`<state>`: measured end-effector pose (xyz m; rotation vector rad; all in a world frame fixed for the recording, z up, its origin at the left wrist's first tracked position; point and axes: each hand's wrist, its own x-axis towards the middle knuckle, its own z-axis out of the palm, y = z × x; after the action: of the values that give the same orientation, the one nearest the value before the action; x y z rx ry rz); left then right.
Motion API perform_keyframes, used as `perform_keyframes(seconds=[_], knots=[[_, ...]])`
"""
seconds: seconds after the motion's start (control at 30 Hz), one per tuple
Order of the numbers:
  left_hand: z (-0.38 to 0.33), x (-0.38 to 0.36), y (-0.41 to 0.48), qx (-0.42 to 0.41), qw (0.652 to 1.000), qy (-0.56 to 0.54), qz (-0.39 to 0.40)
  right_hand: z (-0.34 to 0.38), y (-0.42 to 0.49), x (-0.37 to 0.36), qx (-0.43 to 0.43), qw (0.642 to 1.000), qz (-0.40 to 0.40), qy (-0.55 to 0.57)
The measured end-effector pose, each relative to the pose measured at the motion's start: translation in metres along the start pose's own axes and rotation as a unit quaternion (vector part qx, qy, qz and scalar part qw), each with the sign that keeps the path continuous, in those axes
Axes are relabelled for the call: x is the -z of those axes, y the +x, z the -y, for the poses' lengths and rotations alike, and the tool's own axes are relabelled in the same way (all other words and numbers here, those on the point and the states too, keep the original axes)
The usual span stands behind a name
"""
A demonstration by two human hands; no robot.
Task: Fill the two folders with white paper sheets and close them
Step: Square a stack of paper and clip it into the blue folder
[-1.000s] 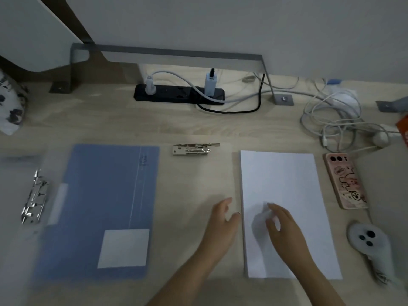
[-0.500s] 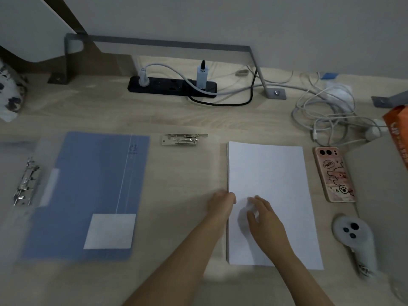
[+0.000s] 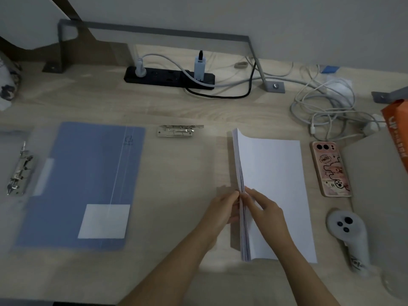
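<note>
A stack of white paper sheets (image 3: 273,182) lies on the desk right of centre, its left edge lifted off the surface. My left hand (image 3: 223,208) grips that raised edge from the left. My right hand (image 3: 262,206) pinches the same edge from the top. A blue folder (image 3: 88,173) with a white label lies flat at the left, inside an open translucent folder whose metal clip (image 3: 18,171) shows at the far left. A second metal clip (image 3: 176,130) shows on the desk between the blue folder and the paper.
A phone (image 3: 330,168) in a pink case lies right of the paper, with a white controller (image 3: 348,237) below it. A black power strip (image 3: 169,77) and tangled white cables (image 3: 326,111) sit at the back. An orange box (image 3: 397,133) stands at the right edge.
Both hands have closed on the paper stack's left edge and raised it off the desk; before, the stack lay flat under my right hand's fingers.
</note>
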<state>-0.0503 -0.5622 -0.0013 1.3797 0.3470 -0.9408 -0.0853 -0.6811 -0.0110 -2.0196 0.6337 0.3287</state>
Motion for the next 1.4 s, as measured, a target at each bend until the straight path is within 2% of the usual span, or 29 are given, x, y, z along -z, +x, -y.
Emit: perform_keyframes(seconds=[0.2,0.47,0.57,0.67,0.73,0.83,0.9,1.03,1.13,1.23,1.33,1.4], knots=[[0.0,-0.002,-0.002,-0.018,1.0,0.001,0.004,-0.005,0.001,0.003,-0.001,1.0,0.021,0.014],[-0.001,-0.002,-0.003,-0.02,1.0,0.02,-0.002,-0.011,0.005,-0.003,0.014,0.999,-0.038,-0.011],[0.002,-0.003,-0.003,-0.024,0.995,0.087,-0.043,-0.012,0.005,-0.004,0.024,0.998,-0.055,-0.009],[0.011,-0.005,0.003,-0.048,0.976,0.192,-0.093,-0.015,0.005,-0.007,0.025,0.997,-0.074,-0.005],[0.008,-0.011,0.002,-0.067,0.978,0.176,-0.091,-0.016,0.003,-0.008,0.026,0.997,-0.079,-0.002],[-0.002,-0.021,0.01,-0.037,0.992,0.108,-0.048,-0.009,-0.003,-0.01,0.025,0.997,-0.072,0.003],[-0.007,-0.025,0.018,-0.015,0.992,0.107,-0.059,-0.006,-0.006,-0.012,0.021,0.997,-0.074,-0.002],[-0.004,-0.03,0.03,0.0,0.972,0.202,-0.117,-0.009,-0.004,-0.012,-0.003,0.997,-0.073,0.008],[0.002,-0.031,0.038,-0.006,0.963,0.222,-0.153,-0.011,-0.003,-0.011,-0.008,0.997,-0.07,0.011],[0.004,-0.031,0.036,-0.043,0.946,0.281,-0.157,-0.012,-0.002,-0.011,-0.007,0.997,-0.071,0.019],[0.009,-0.033,0.03,-0.109,0.91,0.368,-0.154,-0.012,-0.002,-0.011,-0.006,0.997,-0.074,0.023],[0.012,-0.033,0.028,-0.117,0.904,0.383,-0.148,-0.013,-0.001,-0.011,-0.005,0.997,-0.077,0.017]])
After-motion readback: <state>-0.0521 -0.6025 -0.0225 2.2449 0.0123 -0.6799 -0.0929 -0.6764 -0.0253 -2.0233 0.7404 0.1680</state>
